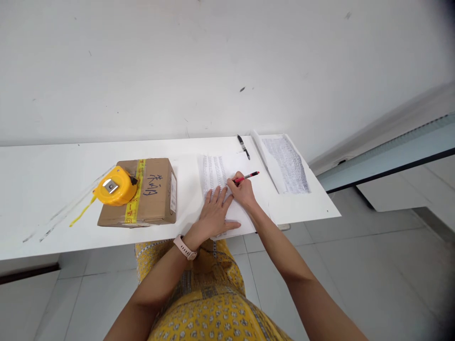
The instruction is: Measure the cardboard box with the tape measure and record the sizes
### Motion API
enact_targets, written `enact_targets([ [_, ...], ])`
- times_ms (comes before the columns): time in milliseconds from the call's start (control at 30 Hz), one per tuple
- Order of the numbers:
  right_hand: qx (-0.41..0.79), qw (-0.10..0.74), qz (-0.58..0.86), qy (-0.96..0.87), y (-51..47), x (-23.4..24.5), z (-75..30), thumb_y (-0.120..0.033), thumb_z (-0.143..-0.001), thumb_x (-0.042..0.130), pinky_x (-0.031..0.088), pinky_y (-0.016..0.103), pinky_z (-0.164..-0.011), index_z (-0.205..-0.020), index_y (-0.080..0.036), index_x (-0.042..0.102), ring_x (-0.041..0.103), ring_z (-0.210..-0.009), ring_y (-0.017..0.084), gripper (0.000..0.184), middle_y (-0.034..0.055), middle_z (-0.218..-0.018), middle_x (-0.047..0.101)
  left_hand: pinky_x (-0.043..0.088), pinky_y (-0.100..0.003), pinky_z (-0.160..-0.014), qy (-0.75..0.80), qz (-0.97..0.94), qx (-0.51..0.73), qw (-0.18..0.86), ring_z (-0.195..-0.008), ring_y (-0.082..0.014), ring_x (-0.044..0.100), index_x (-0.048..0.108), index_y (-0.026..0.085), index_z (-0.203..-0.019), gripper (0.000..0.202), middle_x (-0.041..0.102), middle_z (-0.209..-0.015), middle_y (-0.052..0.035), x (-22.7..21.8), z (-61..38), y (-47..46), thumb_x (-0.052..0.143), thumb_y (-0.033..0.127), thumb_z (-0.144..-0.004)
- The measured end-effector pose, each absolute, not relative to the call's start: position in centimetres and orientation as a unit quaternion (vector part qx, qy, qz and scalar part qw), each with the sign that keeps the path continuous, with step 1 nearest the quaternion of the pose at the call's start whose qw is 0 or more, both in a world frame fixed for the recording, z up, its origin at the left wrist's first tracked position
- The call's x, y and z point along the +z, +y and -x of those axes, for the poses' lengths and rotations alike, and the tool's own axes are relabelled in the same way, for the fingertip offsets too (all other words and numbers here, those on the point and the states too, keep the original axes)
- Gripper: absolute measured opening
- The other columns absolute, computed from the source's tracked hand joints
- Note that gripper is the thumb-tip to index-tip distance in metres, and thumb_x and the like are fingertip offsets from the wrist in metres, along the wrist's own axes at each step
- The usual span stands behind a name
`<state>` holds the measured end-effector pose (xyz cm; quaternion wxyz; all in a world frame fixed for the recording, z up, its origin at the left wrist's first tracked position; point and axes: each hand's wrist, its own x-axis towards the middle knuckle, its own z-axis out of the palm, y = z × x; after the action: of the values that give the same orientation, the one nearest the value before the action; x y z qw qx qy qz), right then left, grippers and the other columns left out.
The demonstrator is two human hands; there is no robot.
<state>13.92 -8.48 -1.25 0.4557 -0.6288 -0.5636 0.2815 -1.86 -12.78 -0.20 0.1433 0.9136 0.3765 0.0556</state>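
My right hand (pixel 243 190) is closed round a red pen (pixel 249 176), its upper end pointing up and to the right. The pen's tip is hidden by my fingers, over a white sheet of paper (pixel 232 163) with columns of small handwriting. Flat on the lower part of that sheet lies my left hand (pixel 215 213), fingers spread. A pink watch band circles my left wrist. Behind the sheet, a black pen (pixel 243 147) lies on the white table.
To the left, a cardboard box (pixel 156 166) with yellow tape carries a yellow tape measure (pixel 121 192), its yellow strap hanging over the side. An open notebook (pixel 286 166) with dense writing lies at the right. The narrow table (pixel 46 189) meets a white wall. A glass panel (pixel 391 151) stands beyond its right end.
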Motion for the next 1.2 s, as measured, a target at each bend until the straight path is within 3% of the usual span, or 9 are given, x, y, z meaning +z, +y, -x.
enact_targets([
  [1200,0.273,0.451,0.650,-0.547,-8.62,-0.78,-13.93,-0.030,-0.080,0.053,0.030,0.027,-0.054,-0.066,-0.024,0.036,0.037,-0.052,0.012,0.023,-0.0074,-0.054,0.037,0.006,-0.057,-0.120,0.376,-0.914,0.055,0.140,-0.151,-0.0386,0.009,0.029,0.013,-0.153,0.096,0.017,-0.164,-0.0185,-0.50,1.94,-12.79,0.053,0.073,-0.082],
])
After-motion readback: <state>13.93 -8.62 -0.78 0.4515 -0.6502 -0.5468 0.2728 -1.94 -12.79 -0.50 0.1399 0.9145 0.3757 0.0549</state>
